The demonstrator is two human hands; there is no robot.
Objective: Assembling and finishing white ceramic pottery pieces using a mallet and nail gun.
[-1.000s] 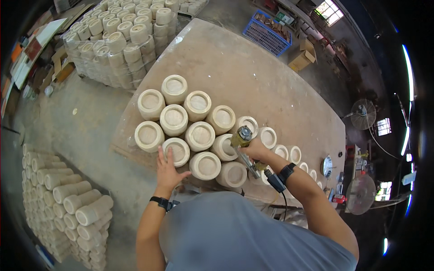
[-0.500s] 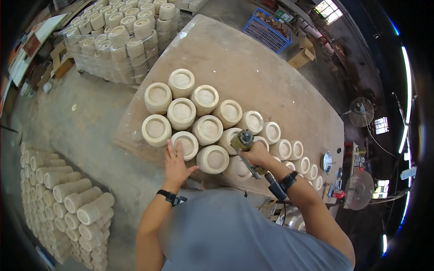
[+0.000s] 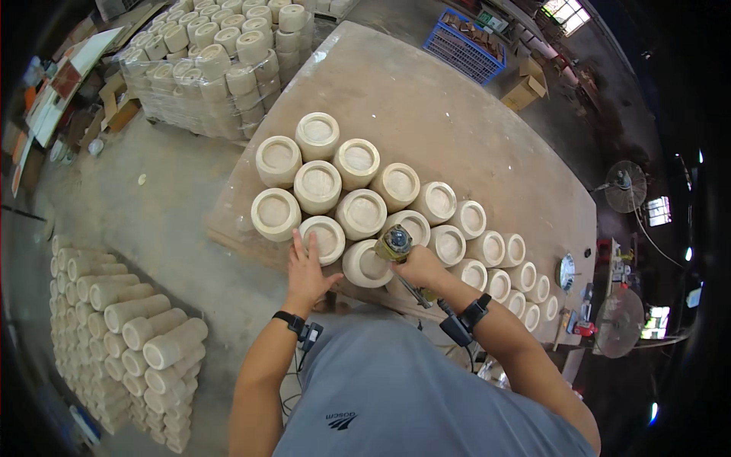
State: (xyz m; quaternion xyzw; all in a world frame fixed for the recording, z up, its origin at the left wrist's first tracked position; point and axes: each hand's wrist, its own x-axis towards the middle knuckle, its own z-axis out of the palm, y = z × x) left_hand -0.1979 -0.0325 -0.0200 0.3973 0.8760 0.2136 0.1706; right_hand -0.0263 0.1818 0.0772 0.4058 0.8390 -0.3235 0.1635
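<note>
Rows of pale, round wooden pots (image 3: 362,214) with thick rims and sunken discs stand on a large brown table (image 3: 442,145). With fingers spread, my left hand (image 3: 307,276) rests its fingertips on the rim of a front-row pot (image 3: 323,238). My right hand (image 3: 423,271) is wrapped round the handle of a nail gun (image 3: 397,245), a worn greenish tool with a dark cap and a slim metal magazine. It is over the right side of the neighbouring front pot (image 3: 364,263). The tool's nose is hidden under its body.
A plastic-wrapped stack of similar pots (image 3: 221,80) stands beyond the table at far left. Pale cylinders (image 3: 137,335) are piled on the floor at left. A blue crate (image 3: 464,49), a cardboard box (image 3: 525,85) and fans (image 3: 624,186) lie past the far and right edges.
My right hand has carried the nail gun leftward along the front row, nearer my left hand. My left hand stays at the same pot. The whole view has shifted slightly.
</note>
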